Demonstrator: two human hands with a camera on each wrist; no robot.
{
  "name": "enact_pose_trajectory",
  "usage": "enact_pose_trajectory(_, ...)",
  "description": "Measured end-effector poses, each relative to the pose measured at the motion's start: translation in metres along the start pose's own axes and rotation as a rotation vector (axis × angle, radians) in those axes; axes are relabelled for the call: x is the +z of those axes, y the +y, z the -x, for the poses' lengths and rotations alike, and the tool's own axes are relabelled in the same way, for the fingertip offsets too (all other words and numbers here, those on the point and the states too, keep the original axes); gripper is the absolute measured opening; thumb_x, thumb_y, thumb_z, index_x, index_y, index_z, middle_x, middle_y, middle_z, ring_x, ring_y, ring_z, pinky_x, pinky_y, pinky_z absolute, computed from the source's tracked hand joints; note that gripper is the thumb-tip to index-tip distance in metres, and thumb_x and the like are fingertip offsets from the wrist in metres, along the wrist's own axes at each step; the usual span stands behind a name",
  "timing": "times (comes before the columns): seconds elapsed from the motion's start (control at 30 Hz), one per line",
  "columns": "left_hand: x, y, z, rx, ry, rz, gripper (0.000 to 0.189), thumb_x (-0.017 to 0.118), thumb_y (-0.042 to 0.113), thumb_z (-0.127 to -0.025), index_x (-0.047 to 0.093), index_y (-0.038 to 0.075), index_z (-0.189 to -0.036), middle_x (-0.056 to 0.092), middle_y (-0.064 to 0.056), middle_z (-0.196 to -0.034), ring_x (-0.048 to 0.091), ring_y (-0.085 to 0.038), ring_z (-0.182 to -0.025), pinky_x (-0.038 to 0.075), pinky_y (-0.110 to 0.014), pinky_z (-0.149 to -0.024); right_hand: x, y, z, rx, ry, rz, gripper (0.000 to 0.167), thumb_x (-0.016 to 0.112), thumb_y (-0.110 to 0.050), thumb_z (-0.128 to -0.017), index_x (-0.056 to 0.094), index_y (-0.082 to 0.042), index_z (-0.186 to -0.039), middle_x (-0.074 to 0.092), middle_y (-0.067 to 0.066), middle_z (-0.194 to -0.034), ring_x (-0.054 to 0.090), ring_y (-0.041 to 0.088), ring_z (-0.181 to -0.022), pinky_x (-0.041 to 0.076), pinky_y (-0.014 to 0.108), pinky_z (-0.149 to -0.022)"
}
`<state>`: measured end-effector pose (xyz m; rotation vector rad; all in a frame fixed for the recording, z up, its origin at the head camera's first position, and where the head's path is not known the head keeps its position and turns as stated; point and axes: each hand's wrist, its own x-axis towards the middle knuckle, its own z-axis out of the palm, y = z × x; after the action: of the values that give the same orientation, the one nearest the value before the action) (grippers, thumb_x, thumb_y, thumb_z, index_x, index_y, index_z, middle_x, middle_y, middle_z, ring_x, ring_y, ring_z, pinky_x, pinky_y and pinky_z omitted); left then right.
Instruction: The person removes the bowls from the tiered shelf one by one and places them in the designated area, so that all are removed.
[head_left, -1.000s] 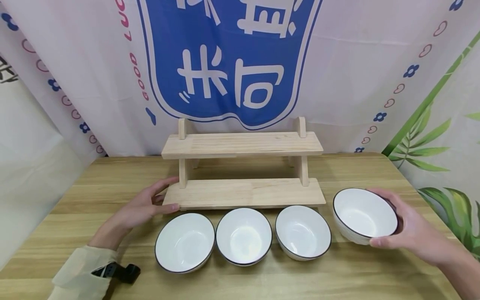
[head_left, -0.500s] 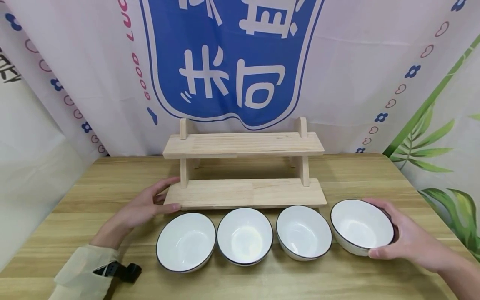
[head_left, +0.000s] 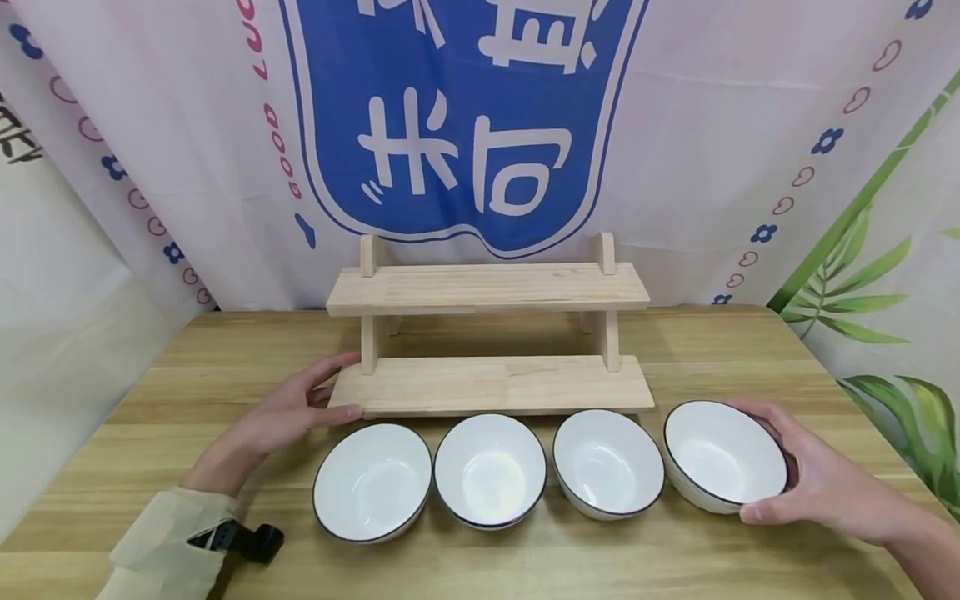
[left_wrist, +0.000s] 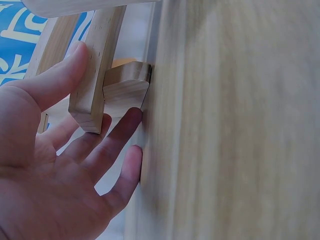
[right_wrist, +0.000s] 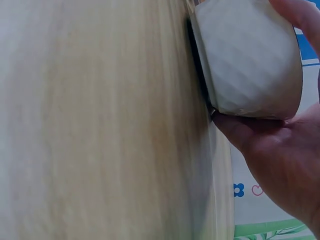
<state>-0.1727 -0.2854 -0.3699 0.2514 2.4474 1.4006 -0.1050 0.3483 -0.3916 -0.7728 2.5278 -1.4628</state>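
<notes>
My right hand grips a white bowl with a dark rim, thumb at its near side and fingers round its far side. In the right wrist view, the bowl's textured outer wall is close against the table. My left hand holds the left end of a two-tier wooden display shelf. The left wrist view has the thumb along the lower board, with the other fingers spread below its end. Three matching bowls stand in a row before the shelf: left, middle and right.
The wooden table extends in front of the bowls and to both sides. A printed curtain hangs behind the shelf, with a leaf-patterned cloth at the right. A black strap device is on the left wrist.
My right hand has brought its bowl toward the near edge and slightly left, down beside the row; over the last half second it barely moves. The left hand stays on the shelf.
</notes>
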Motion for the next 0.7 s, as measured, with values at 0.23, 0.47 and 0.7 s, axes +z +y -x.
enact_pose_trajectory(0.23,-0.0011,-0.0008,0.0006,0.001,0.003,-0.007,0.091,0.079,0.028,-0.099,0.025,0.015,-0.171,0.022,-0.028,-0.175,0.038,-0.055,-0.155,0.035,-0.069,-0.121,0.0039,-0.0023,-0.0023,0.006,-0.007,0.016,0.106,0.088,0.008,-0.074,0.03,-0.012,-0.161,0.057,-0.007,-0.146,0.06,0.003,-0.124,0.058,0.019,-0.091)
enact_pose_trajectory(0.47,-0.0016,-0.001,-0.0009,0.002,-0.001,-0.017,0.092,0.079,0.029,-0.099,0.025,0.016,-0.171,0.02,-0.028,-0.176,0.037,-0.056,-0.154,0.034,-0.073,-0.121,0.0081,-0.0053,-0.0028,0.043,-0.005,0.025,0.107,0.089,0.007,-0.076,0.029,-0.015,-0.162,0.057,-0.01,-0.145,0.06,0.001,-0.123,0.058,0.02,-0.089)
enact_pose_trajectory(0.7,-0.0012,-0.002,-0.0015,0.014,-0.003,-0.009,0.09,0.078,0.027,-0.1,0.025,0.014,-0.171,0.021,-0.029,-0.175,0.039,-0.055,-0.154,0.036,-0.068,-0.12,0.0057,-0.008,-0.0041,0.032,-0.033,0.057,0.107,0.088,0.003,-0.078,0.028,-0.017,-0.165,0.057,-0.005,-0.146,0.06,0.004,-0.124,0.057,0.02,-0.09)
